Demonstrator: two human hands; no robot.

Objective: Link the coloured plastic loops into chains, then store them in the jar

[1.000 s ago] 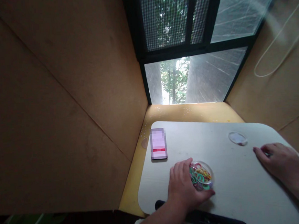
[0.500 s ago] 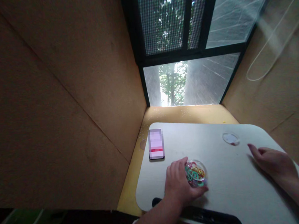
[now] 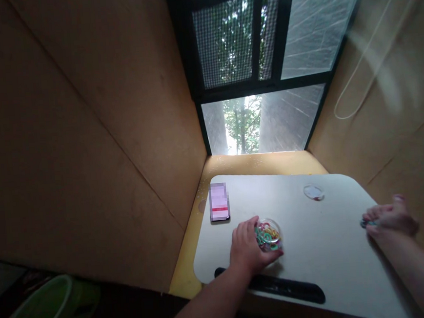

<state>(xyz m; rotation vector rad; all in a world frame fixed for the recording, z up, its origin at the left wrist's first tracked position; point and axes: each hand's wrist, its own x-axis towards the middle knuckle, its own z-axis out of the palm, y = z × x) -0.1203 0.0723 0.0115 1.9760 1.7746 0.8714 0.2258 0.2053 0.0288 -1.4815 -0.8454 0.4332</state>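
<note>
My left hand is wrapped round the side of a clear round tub standing on the white table. Small coloured hair ties, green, yellow, pink and purple, fill the tub. Off to the right, my right hand is curled closed over the table's right edge, palm turned partly up. Small teal and dark bits poke out at its fingers and look like hair ties; the rest is hidden. A clear round lid lies flat on the table behind and between the hands.
A phone with a lit, blurred screen lies at the table's left side. A black slot runs along the front edge. Brown walls close in both sides, a window stands behind, and a green bin is at lower left.
My right hand has turned over and shifted toward the table's right edge, with small coloured bits now showing in its fingers. My left hand stays on the tub. The view has shifted slightly.
</note>
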